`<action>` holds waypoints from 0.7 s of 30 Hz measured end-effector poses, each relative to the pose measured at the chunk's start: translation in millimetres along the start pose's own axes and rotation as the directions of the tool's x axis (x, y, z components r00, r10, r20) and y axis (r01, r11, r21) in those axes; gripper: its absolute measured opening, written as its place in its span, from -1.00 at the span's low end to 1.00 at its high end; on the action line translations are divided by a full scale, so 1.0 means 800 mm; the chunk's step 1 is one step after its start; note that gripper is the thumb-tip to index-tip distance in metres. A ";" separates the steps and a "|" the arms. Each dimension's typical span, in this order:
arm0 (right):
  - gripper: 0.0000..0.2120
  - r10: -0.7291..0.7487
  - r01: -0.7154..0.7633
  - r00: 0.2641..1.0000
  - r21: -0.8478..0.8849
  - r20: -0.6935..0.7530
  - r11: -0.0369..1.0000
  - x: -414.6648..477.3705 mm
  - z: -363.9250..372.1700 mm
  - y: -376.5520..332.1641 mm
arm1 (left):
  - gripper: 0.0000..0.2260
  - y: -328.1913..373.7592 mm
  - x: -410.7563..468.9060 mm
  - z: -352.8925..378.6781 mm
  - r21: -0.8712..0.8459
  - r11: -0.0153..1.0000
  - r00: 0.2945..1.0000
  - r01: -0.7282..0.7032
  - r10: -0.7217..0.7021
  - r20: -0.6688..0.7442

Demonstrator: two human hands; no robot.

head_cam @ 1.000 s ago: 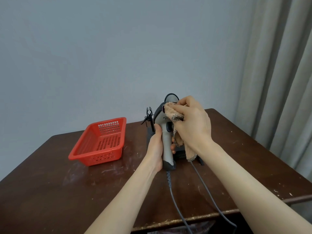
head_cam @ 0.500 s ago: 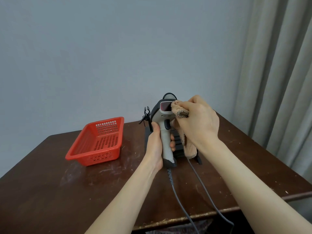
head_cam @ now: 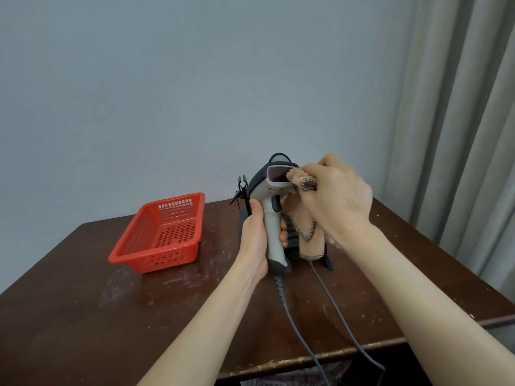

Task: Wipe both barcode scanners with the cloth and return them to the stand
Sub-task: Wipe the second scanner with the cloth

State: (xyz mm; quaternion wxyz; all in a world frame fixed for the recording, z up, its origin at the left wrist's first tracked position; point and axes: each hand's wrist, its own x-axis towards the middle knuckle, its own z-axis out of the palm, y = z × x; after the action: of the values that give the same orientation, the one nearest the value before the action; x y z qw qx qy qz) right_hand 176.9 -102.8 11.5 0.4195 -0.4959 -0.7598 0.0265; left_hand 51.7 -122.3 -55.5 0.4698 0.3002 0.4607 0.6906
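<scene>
Beige cloth, pinched in the curled fingers of the right hand, is pressing against the red window of the grey barcode scanner. The left hand is gripping the scanner's handle, holding it upright above the table, just in front of the black stand. Risks: the dangling cloth tail may be snagging the stand, and the trailing cable may be tugging the scanner loose. No second scanner is showing.
</scene>
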 end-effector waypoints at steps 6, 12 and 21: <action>-0.63 0.046 -0.047 0.999 0.154 0.006 0.987 -0.005 0.003 0.000 | -0.46 -0.001 -0.002 0.010 0.017 1.000 1.000 0.021 -0.021 0.010; -0.59 -0.082 0.045 0.994 0.405 0.073 0.913 -0.006 0.009 -0.010 | -0.40 -0.008 0.003 0.006 0.057 0.998 1.000 0.022 -0.022 0.006; -0.77 -0.114 0.107 0.993 0.176 0.030 0.978 0.002 0.000 -0.002 | -0.46 0.005 -0.004 0.005 0.044 0.999 1.000 0.022 -0.021 -0.013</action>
State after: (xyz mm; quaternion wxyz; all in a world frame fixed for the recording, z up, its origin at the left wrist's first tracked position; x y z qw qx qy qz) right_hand 175.8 -102.3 13.2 0.4468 -0.4136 -0.7893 0.0796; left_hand 54.5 -124.5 -50.0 0.4675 0.3012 0.4818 0.6772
